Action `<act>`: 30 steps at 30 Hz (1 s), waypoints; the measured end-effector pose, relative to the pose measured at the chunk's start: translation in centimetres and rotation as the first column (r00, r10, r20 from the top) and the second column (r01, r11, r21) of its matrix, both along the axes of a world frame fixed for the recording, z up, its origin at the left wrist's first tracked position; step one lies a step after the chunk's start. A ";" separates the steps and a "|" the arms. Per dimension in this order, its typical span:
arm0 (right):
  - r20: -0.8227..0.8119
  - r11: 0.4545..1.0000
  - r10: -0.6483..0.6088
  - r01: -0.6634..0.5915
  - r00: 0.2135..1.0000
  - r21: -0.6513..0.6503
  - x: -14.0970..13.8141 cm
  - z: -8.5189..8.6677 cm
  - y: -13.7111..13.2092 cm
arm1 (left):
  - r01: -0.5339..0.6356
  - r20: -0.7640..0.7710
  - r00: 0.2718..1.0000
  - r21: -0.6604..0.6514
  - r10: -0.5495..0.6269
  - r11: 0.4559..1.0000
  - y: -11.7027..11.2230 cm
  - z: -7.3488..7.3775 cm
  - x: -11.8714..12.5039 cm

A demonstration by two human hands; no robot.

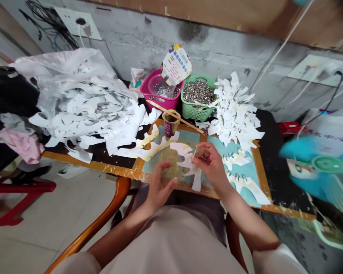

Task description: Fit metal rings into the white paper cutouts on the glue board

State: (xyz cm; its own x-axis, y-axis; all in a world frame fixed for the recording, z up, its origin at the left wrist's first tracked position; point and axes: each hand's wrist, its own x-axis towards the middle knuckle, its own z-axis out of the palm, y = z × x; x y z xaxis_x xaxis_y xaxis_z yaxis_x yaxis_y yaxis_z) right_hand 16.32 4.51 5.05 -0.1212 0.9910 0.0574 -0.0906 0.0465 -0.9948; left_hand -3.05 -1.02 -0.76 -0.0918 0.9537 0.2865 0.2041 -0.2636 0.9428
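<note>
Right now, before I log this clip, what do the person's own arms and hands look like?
The left hand and right hand are bare, without gloves or tape. Both forearms are uncovered below the short, loose off-white left sleeve and right sleeve of a pale top.

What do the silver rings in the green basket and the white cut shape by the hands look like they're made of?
The rings look like metal, probably plated steel, judging by their bright silvery shine. The white cut shape looks like stiff paper or thin card: matte, with crisp cut edges.
</note>
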 end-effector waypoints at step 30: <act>-0.451 0.911 0.098 -0.262 0.887 -0.318 1.2 0.9 -0.2 | 0.399 0.576 0.795 -0.260 -0.190 0.879 4.1 2.6 2.8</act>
State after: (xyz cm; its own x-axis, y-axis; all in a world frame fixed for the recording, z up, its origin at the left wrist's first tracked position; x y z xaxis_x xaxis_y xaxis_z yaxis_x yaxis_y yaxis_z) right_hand 17.48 4.36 5.93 -0.3456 0.9139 -0.2130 -0.4700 -0.3651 -0.8036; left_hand -0.22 3.05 1.80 0.1763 0.9812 -0.0791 -0.3736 0.1410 0.9168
